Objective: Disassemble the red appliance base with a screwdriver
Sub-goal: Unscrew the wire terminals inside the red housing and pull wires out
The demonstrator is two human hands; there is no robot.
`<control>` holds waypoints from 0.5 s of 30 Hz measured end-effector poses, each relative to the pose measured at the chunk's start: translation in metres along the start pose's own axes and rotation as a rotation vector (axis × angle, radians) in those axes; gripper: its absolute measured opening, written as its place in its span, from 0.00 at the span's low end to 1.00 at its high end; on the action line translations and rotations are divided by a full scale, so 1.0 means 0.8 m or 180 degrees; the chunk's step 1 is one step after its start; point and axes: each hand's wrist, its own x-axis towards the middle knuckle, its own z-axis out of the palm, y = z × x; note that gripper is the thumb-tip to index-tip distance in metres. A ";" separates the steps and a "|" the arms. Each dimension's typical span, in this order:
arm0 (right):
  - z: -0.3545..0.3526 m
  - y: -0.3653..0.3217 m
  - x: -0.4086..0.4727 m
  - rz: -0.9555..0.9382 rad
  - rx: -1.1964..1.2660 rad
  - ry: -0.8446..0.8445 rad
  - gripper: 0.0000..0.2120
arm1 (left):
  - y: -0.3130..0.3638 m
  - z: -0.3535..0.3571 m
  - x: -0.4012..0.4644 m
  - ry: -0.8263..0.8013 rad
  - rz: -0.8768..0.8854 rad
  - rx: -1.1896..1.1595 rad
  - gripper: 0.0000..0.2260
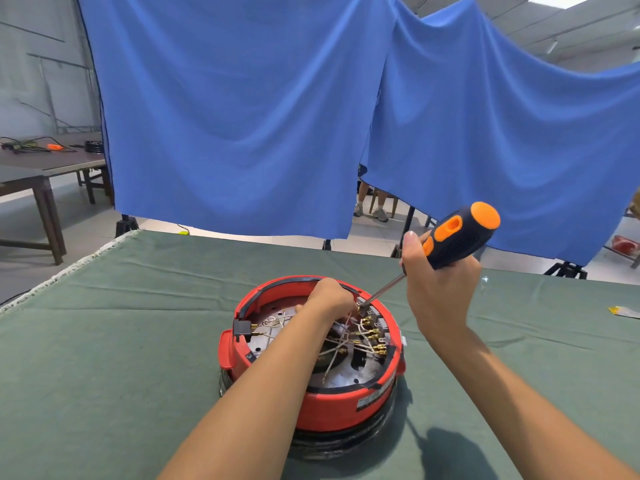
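the surface (138, 306) carries the red appliance base (332, 407) near its front edge, open side up. the right hand (438, 289) grasps the screwdriver (457, 237), shaft slanting down-left to the base's far rim. the left hand (330, 296) reaches inside beside the tip; its grip cannot be told.

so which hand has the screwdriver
The right hand, raised beside the red base, grips the orange-and-black screwdriver. The left hand reaches down inside the base instead.

The appliance base (332, 407) sits on the near table (104, 341). The left hand (330, 294) is inside it. The right hand (440, 289) holds the screwdriver (457, 237) right of it. A curtain (242, 116) hangs far behind.
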 end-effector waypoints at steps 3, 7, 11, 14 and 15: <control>-0.001 0.006 0.001 0.0179 0.0107 0.0115 0.24 | 0.000 0.001 0.002 -0.0039 0.0000 -0.0001 0.11; 0.000 0.012 0.007 0.0380 0.0280 0.0307 0.21 | -0.004 0.001 0.003 -0.0038 0.0041 -0.0082 0.14; 0.000 0.018 0.013 0.0512 0.0498 0.0435 0.16 | -0.009 0.003 0.007 0.0023 0.0107 -0.0109 0.10; -0.003 0.024 0.011 0.0600 0.0658 0.0457 0.14 | -0.007 0.004 0.011 0.0143 0.0062 -0.0130 0.09; -0.004 0.026 0.009 0.0591 0.0674 0.0424 0.14 | -0.007 0.004 0.012 0.0184 0.0034 -0.0133 0.09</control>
